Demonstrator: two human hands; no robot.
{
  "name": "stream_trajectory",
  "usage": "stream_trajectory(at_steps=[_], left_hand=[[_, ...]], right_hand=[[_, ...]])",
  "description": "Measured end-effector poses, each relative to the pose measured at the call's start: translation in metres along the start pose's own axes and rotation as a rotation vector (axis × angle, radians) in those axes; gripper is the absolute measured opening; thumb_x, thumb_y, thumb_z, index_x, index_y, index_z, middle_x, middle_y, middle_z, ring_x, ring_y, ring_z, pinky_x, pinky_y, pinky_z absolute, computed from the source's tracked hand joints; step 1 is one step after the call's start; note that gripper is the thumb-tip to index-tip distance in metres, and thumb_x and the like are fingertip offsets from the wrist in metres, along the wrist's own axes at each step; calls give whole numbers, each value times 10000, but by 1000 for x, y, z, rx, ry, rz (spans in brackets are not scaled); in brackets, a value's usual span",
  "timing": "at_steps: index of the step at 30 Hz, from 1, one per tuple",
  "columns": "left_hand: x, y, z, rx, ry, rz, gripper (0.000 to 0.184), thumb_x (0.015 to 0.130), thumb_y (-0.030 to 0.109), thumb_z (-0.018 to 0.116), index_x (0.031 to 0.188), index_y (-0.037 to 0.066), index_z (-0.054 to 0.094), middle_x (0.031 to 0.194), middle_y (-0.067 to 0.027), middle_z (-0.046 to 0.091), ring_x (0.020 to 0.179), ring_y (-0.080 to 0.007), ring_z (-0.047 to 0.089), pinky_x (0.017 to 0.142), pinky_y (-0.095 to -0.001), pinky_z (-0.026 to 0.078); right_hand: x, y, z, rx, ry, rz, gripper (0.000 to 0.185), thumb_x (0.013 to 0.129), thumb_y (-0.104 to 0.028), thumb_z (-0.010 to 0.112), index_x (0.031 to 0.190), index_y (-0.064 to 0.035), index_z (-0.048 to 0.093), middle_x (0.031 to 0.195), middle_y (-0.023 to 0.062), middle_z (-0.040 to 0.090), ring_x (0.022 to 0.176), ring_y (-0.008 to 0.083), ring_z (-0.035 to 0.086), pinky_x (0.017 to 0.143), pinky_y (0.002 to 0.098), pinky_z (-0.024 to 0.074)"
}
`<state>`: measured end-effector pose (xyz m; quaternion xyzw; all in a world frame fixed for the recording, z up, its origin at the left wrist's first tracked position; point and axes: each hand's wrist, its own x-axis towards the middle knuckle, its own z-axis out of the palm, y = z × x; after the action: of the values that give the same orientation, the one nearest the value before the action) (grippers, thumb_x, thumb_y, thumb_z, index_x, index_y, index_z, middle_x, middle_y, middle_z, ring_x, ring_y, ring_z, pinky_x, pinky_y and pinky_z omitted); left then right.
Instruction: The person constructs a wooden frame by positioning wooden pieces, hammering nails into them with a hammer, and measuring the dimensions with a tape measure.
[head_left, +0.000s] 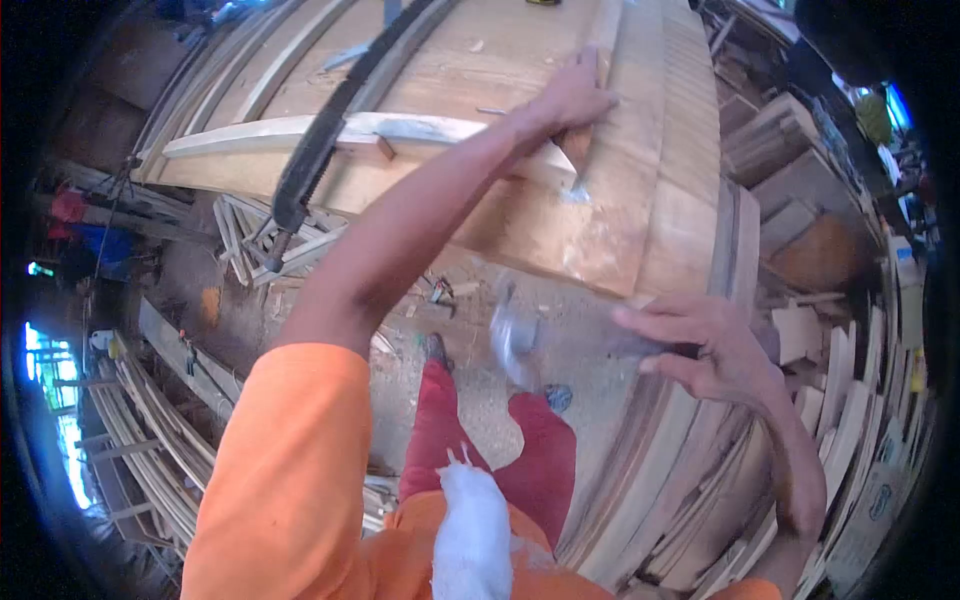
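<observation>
My left hand (578, 95) is closed over a brown strip of wood (574, 148) on the wooden panel (600, 235), its fingers partly hiding the strip. Out past the panel's near edge, my right hand (705, 345) grips a hammer by its handle. The metal hammer head (515, 342) is smeared by motion and hangs over the floor, apart from the panel. A pale wooden batten (420, 127) lies across the panel beside my left forearm.
A long dark bar clamp (305, 170) crosses the panel's left part and juts over its near edge. Several battens lie at the far left. Stacked boards (690, 480) stand on the right, and curved strips (150, 440) are piled at lower left. Scraps litter the floor.
</observation>
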<state>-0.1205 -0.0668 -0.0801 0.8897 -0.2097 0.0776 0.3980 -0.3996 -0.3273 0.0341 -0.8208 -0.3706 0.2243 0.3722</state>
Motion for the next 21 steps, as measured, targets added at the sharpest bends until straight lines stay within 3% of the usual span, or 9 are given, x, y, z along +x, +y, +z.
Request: stream_trajectory(at_steps=[1,3,6,8,12,15,16,18,21], left_hand=[[-1,4,2,-7,-9,4,835,844,297,744,1467,-113,367,1485,-403,443,1379,-550,489,1172,-523,451],[-8,11,-3,-19,41,21,839,849,297,741,1476,-112,363,1476,-405,454,1384,-549,486,1182,-516,444],[-7,12,-4,48,66,64,840,856,298,731,1483,-115,355,1489,-401,443,1405,-542,467,1195,-511,434],[-15,13,1,-2,22,25,843,855,296,728,1486,-116,352,1500,-400,432,1418,-539,452,1203,-513,426],[-5,10,-4,-56,5,7,849,852,295,724,1490,-118,345,1531,-399,402,1446,-539,420,1218,-521,411],[-7,9,1,25,67,8,854,855,294,727,1497,-116,342,1537,-397,399,1437,-544,436,1219,-520,409],[-13,11,10,8,48,3,854,855,294,727,1497,-116,342,1537,-397,399,1437,-544,436,1219,-520,409],[-10,9,0,-13,91,71,877,859,304,730,1519,-111,326,1532,-394,409,1424,-549,452,1209,-525,420],[-5,10,-5,5,-17,4,875,866,316,729,1518,-106,326,1527,-394,414,1407,-557,464,1199,-526,431]], right_hand=[[-2,-9,0,-37,-96,-136,602,851,-91,802,1438,-78,668,1054,183,739,946,356,722,850,439,555],[-3,20,2,8,-17,-112,587,859,-115,803,1432,-94,677,1050,178,745,952,353,736,842,445,564],[18,28,0,218,195,135,575,872,-131,810,1433,-115,685,1045,165,754,931,331,739,840,424,564],[-2,-15,13,3,-94,-208,564,884,-110,796,1436,-99,681,1037,174,755,909,317,737,842,409,565],[7,-10,-6,-97,41,-54,591,876,-70,788,1454,-105,670,1067,174,753,904,329,736,847,405,570],[2,-12,11,-164,144,-173,616,878,-16,775,1478,-88,652,1078,195,721,884,270,730,833,386,565],[-4,-17,13,-153,143,-150,616,878,-16,775,1478,-88,652,1078,195,721,884,270,730,833,386,565],[0,-27,6,-2,-200,-227,604,884,-33,779,1472,-67,651,1062,205,711,902,266,730,830,394,566],[-5,-28,18,-47,-109,-217,591,895,-81,776,1473,-104,653,1071,186,715,894,275,726,814,395,574]])
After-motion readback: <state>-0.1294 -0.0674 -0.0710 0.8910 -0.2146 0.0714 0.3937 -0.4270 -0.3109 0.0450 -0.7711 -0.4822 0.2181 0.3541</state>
